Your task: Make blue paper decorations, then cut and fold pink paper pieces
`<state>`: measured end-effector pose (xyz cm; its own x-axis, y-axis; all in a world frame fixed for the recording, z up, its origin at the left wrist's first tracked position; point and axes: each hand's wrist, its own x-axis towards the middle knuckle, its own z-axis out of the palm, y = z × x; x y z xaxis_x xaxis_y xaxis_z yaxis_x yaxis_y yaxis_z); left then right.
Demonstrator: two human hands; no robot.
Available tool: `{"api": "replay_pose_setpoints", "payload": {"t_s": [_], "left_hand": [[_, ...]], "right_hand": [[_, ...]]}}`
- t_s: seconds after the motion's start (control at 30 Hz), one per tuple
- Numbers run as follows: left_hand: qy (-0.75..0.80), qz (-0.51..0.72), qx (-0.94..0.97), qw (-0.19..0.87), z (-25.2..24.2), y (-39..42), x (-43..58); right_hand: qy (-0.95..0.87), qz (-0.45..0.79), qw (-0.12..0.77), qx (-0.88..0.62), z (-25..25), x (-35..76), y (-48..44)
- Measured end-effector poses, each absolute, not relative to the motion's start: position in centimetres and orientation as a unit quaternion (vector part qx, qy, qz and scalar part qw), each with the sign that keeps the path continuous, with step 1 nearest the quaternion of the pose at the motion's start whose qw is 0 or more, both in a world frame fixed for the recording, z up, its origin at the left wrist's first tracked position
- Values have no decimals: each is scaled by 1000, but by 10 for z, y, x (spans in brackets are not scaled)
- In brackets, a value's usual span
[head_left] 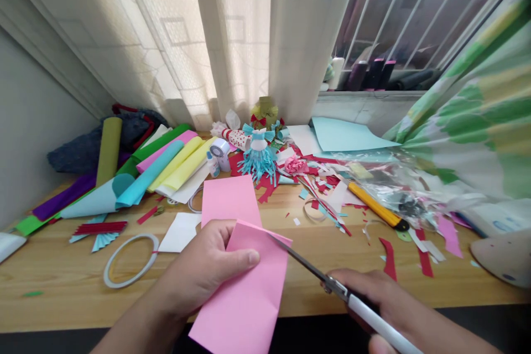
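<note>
My left hand (pixel 226 260) is closed on a sheet of pink paper (pixel 244 304), thumb on top, held over the table's front edge. In my right hand (pixel 373 293) is a pair of scissors (pixel 332 283) with a white handle. The scissor blades reach the top edge of the pink paper near its right corner, along a narrow strip there. Part of the right hand's grip is hidden behind the handle. Another piece of pink paper (pixel 230 196) lies flat on the table just behind.
A tape roll (pixel 108 276) and a folded white paper (pixel 179 232) lie at left, before rolled coloured papers (pixel 149 177). Behind stands a blue fringed paper figure (pixel 258 157). Red scraps (pixel 389 259), a yellow cutter (pixel 375 206) and clear plastic wrap (pixel 402 182) are at right.
</note>
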<state>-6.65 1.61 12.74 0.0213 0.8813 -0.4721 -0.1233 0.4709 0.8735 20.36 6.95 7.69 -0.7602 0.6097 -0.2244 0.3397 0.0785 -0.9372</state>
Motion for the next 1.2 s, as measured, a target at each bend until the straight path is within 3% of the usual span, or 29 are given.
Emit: {"api": "replay_pose_setpoints", "payload": {"t_s": [0.13, 0.43, 0.67, 1.2], "left_hand": [[562, 429, 303, 639, 118, 13, -61], [502, 545, 221, 634, 104, 6, -38], [469, 550, 217, 656, 101, 8, -34], [576, 369, 389, 617, 126, 20, -81]], "right_hand": [[-742, 585, 106, -310, 57, 199, 65], [-663, 664, 183, -294, 29, 174, 43], [-657, 689, 186, -241, 25, 167, 47], [-740, 599, 149, -267, 36, 195, 58]]}}
